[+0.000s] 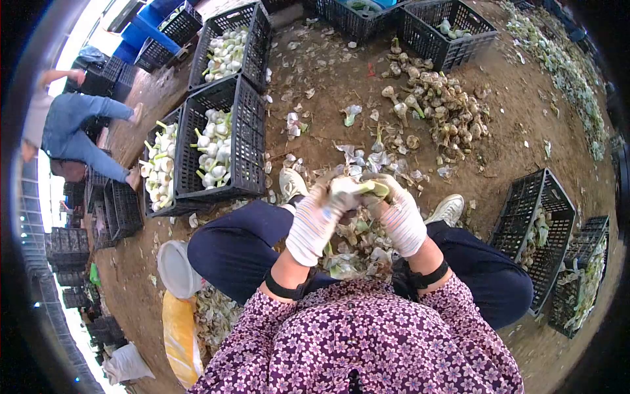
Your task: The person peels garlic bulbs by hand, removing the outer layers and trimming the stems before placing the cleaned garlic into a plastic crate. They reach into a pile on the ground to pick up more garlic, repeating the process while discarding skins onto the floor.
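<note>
Both my hands wear white striped work gloves and meet in front of me, over peelings on the ground. My left hand [317, 220] is closed around the bulb end of a pale garlic [348, 188]. The green stem end of that garlic lies in the closed fingers of my right hand [396, 217]. Beyond my hands, a heap of brown, unpeeled garlic [453, 108] sits on the dirt floor. At the left, white garlic bulbs [215, 148] with trimmed stems fill part of a black crate [249, 144].
More black crates stand at the upper left, top and right [545, 223]. A white bucket [178, 269] and a yellow-white sack [180, 335] are beside my left knee. At the far left sits another person [82, 125]. Loose skins [351, 115] litter the ground.
</note>
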Demonstrator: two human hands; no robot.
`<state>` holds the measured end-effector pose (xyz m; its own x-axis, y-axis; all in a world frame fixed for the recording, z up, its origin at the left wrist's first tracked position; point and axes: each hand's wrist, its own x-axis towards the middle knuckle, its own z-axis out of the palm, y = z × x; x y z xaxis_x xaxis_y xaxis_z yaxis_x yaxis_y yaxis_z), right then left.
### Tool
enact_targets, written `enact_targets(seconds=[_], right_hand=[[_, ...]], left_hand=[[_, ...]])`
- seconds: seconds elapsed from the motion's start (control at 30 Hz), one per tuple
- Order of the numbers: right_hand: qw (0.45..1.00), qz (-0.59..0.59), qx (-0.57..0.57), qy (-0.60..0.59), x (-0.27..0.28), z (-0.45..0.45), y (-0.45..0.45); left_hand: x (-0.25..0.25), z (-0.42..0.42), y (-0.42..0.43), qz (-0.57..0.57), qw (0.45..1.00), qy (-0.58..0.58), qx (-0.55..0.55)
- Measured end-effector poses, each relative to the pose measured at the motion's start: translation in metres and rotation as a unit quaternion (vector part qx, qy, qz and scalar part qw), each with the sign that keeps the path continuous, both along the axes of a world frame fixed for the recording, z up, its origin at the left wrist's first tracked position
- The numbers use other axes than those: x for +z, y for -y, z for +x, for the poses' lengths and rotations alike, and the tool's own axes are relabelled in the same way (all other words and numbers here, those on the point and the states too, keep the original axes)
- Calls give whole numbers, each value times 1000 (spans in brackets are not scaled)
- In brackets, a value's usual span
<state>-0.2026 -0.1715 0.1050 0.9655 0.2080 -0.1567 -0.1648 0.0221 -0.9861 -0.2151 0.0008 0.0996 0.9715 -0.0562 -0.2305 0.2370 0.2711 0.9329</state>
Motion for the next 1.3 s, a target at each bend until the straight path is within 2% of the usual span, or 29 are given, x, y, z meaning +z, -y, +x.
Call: enact_targets(seconds=[0.03, 0.07, 0.1, 0.17, 0.23, 0.27, 0.3, 0.37, 0.4, 0.43, 0.5, 0.53, 0.6, 0.63, 0.67, 0.7, 0.73, 0.77, 0.8, 0.83, 0.87, 0.9, 0.93, 0.97, 1.0, 1.03, 1.1, 1.23, 1.3], right_hand=[[1000, 1, 1, -2, -1, -2, -3], [1000, 26, -13, 2, -2, -4, -6], [998, 51, -27, 9, -3, -5, -8], [999, 39, -16, -9, -1, -5, -4], [958, 250, -27, -140, 15, -5, -4], [940, 294, -40, -169, 27, -5, -7], [940, 294, -39, -168, 18, -3, -8], [959, 261, -89, -60, -21, 2, -12], [952, 225, -137, -159, -41, 14, -6], [968, 122, -185, -120, -85, 25, 2], [978, -144, -59, -137, -54, 27, 23], [948, -318, 16, -9, -87, 22, 29], [951, -251, 81, 164, -94, 7, 33], [995, 77, 13, -57, -56, 4, 19], [992, 89, 93, 12, -43, 8, 18], [957, 243, 47, -151, -21, 6, 12], [948, 286, 37, -137, -19, 6, 4], [937, 325, 19, -130, -18, 7, -4], [935, 328, 12, -131, -1, 4, -10], [934, 330, -2, -134, 8, -3, -16], [926, 363, 12, -105, -21, 4, -15], [965, 236, 9, -113, -5, 4, -11], [983, 158, 18, -87, 0, 1, -7], [995, 80, 26, -60, 2, -1, -6], [998, -30, 45, 15, 3, -2, -4], [998, -38, 43, 16, -25, -2, -3], [947, -228, 90, 205, -6, -1, 0], [947, -257, 103, 161, 5, -5, 0], [949, -237, 89, 189, -5, -4, 1]], left_hand=[[2, -1, 5, 28, 997, 66, 14], [10, -2, 4, 38, 999, 7, -6], [12, -2, 1, 39, 999, 7, -5], [17, -2, -8, -31, 999, -26, -29], [28, -2, -14, -39, 998, -25, -45], [27, -2, -16, -76, 994, -40, -61], [26, -1, -19, -113, 989, -54, -78], [30, -2, -19, -85, 989, -53, -107], [35, -5, -15, -126, 986, -37, -107], [39, -8, -13, -167, 980, -20, -108], [45, -9, -19, -201, 967, -1, -154], [54, -8, -16, -168, 977, -12, -130], [45, -1, -12, -142, 985, -10, -99], [23, -1, -12, -96, 991, 45, -77], [42, 0, -8, -97, 994, -6, -51], [61, 1, -9, 78, 993, -1, -91], [8, 5, -4, 68, 983, 160, -61], [-6, 15, -7, 458, 843, 261, -106], [-43, 22, -5, 421, 882, 149, -153], [-16, 20, -13, 442, 864, 165, -174], [-9, 18, -18, 447, 862, 176, -162], [11, 13, -20, 451, 860, 185, -152], [30, 14, -21, 347, 915, 49, -201], [-18, 8, -24, 176, 974, 76, -119], [3, 11, -25, 300, 937, 75, -166], [23, 13, -23, 416, 882, 70, -211], [24, 11, -20, 459, 859, 62, -219], [12, 11, -16, 520, 822, 60, -223], [8, 11, -14, 561, 802, 63, -195]])
